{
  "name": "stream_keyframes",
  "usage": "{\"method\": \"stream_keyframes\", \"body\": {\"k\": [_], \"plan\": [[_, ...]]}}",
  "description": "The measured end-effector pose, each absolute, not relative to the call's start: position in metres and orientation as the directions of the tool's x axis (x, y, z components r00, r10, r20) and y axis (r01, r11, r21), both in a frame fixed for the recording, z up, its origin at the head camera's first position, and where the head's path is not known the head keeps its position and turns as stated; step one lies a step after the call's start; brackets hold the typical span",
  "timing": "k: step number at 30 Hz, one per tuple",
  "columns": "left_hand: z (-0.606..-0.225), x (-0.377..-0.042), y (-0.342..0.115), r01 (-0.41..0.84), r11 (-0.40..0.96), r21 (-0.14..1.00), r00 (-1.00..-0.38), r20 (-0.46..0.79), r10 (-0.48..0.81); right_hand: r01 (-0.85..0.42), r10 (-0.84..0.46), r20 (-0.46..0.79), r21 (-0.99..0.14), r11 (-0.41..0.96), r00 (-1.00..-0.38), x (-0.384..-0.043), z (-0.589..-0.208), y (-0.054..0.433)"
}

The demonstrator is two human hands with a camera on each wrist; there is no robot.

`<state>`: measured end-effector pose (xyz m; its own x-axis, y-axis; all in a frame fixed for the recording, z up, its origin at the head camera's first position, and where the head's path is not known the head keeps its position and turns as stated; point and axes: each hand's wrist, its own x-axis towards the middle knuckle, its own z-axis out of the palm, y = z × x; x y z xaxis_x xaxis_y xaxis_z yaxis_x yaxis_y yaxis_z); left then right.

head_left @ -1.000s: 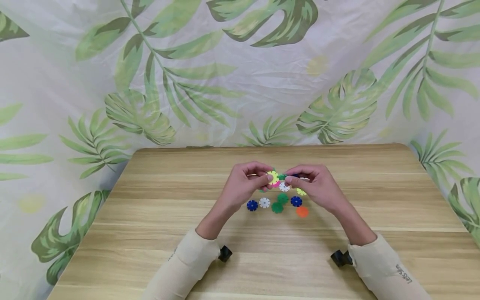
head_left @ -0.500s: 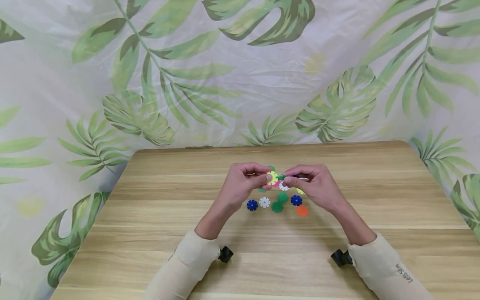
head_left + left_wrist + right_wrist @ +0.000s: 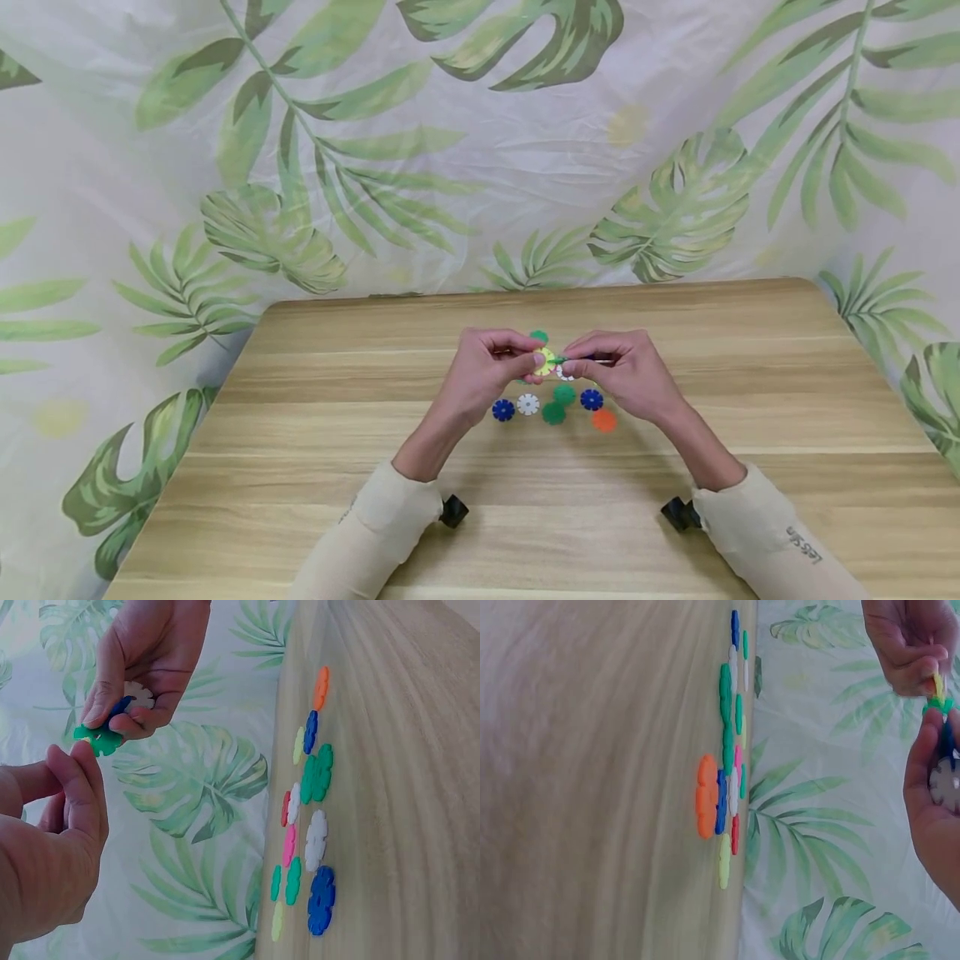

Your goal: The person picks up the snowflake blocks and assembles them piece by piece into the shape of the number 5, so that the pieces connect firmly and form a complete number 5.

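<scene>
Over the table, my left hand point(image 3: 487, 371) pinches a yellow notched plastic disc point(image 3: 547, 360) between thumb and fingers. Facing it, my right hand point(image 3: 626, 371) grips a small chain of snowflake discs: a green disc point(image 3: 105, 740), a blue disc point(image 3: 120, 706) and a white disc point(image 3: 945, 782), set at angles to each other. In the right wrist view the yellow disc's edge meets the green one between the fingertips. Left fingers cover most of the yellow disc in the left wrist view.
Loose discs lie flat on the wooden table point(image 3: 525, 517) below the hands, among them an orange disc point(image 3: 603, 420), blue disc point(image 3: 503, 410), white disc point(image 3: 528, 404) and overlapping green discs point(image 3: 554, 412). A leaf-print cloth point(image 3: 480, 167) hangs behind the table's far edge.
My right hand has shifted slightly left toward my left hand, and the green disc between them has turned more edge-on. Both hands keep their holds; the discs on the table stay put.
</scene>
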<state>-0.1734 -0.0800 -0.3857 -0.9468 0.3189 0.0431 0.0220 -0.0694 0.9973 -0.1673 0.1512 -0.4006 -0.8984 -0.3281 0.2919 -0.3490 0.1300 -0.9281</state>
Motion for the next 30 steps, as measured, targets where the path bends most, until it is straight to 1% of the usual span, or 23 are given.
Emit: {"method": "stream_keyframes", "body": {"k": [3,6,10,13,20,30], "plan": [[-0.386,-0.173,-0.079,0.021,-0.059,0.998,-0.948,0.039,0.315,-0.365,-0.326,0.304,-0.921,0.141,-0.895,-0.168,-0.401,0.151],[-0.386,-0.173,-0.078,0.021,-0.06,0.998,-0.948,0.039,0.317,-0.341,-0.324,0.276,-0.925,0.167,-0.905,-0.168,-0.399,0.152],[-0.384,-0.174,-0.077,0.001,-0.062,0.998,-0.934,0.023,0.355,-0.314,-0.345,0.225,-0.922,0.226,-0.911,-0.169,-0.396,0.156],[-0.384,-0.174,-0.077,-0.005,-0.049,0.999,-0.921,0.014,0.389,-0.318,-0.366,0.212,-0.912,0.257,-0.906,-0.169,-0.393,0.16],[-0.387,-0.175,-0.082,0.051,-0.008,0.999,-0.915,0.05,0.399,-0.324,-0.368,0.219,-0.912,0.253,-0.904,-0.171,-0.393,0.169],[-0.387,-0.173,-0.08,0.085,0.043,0.995,-0.907,0.059,0.418,-0.273,-0.379,0.158,-0.923,0.272,-0.912,-0.171,-0.391,0.17]]}}
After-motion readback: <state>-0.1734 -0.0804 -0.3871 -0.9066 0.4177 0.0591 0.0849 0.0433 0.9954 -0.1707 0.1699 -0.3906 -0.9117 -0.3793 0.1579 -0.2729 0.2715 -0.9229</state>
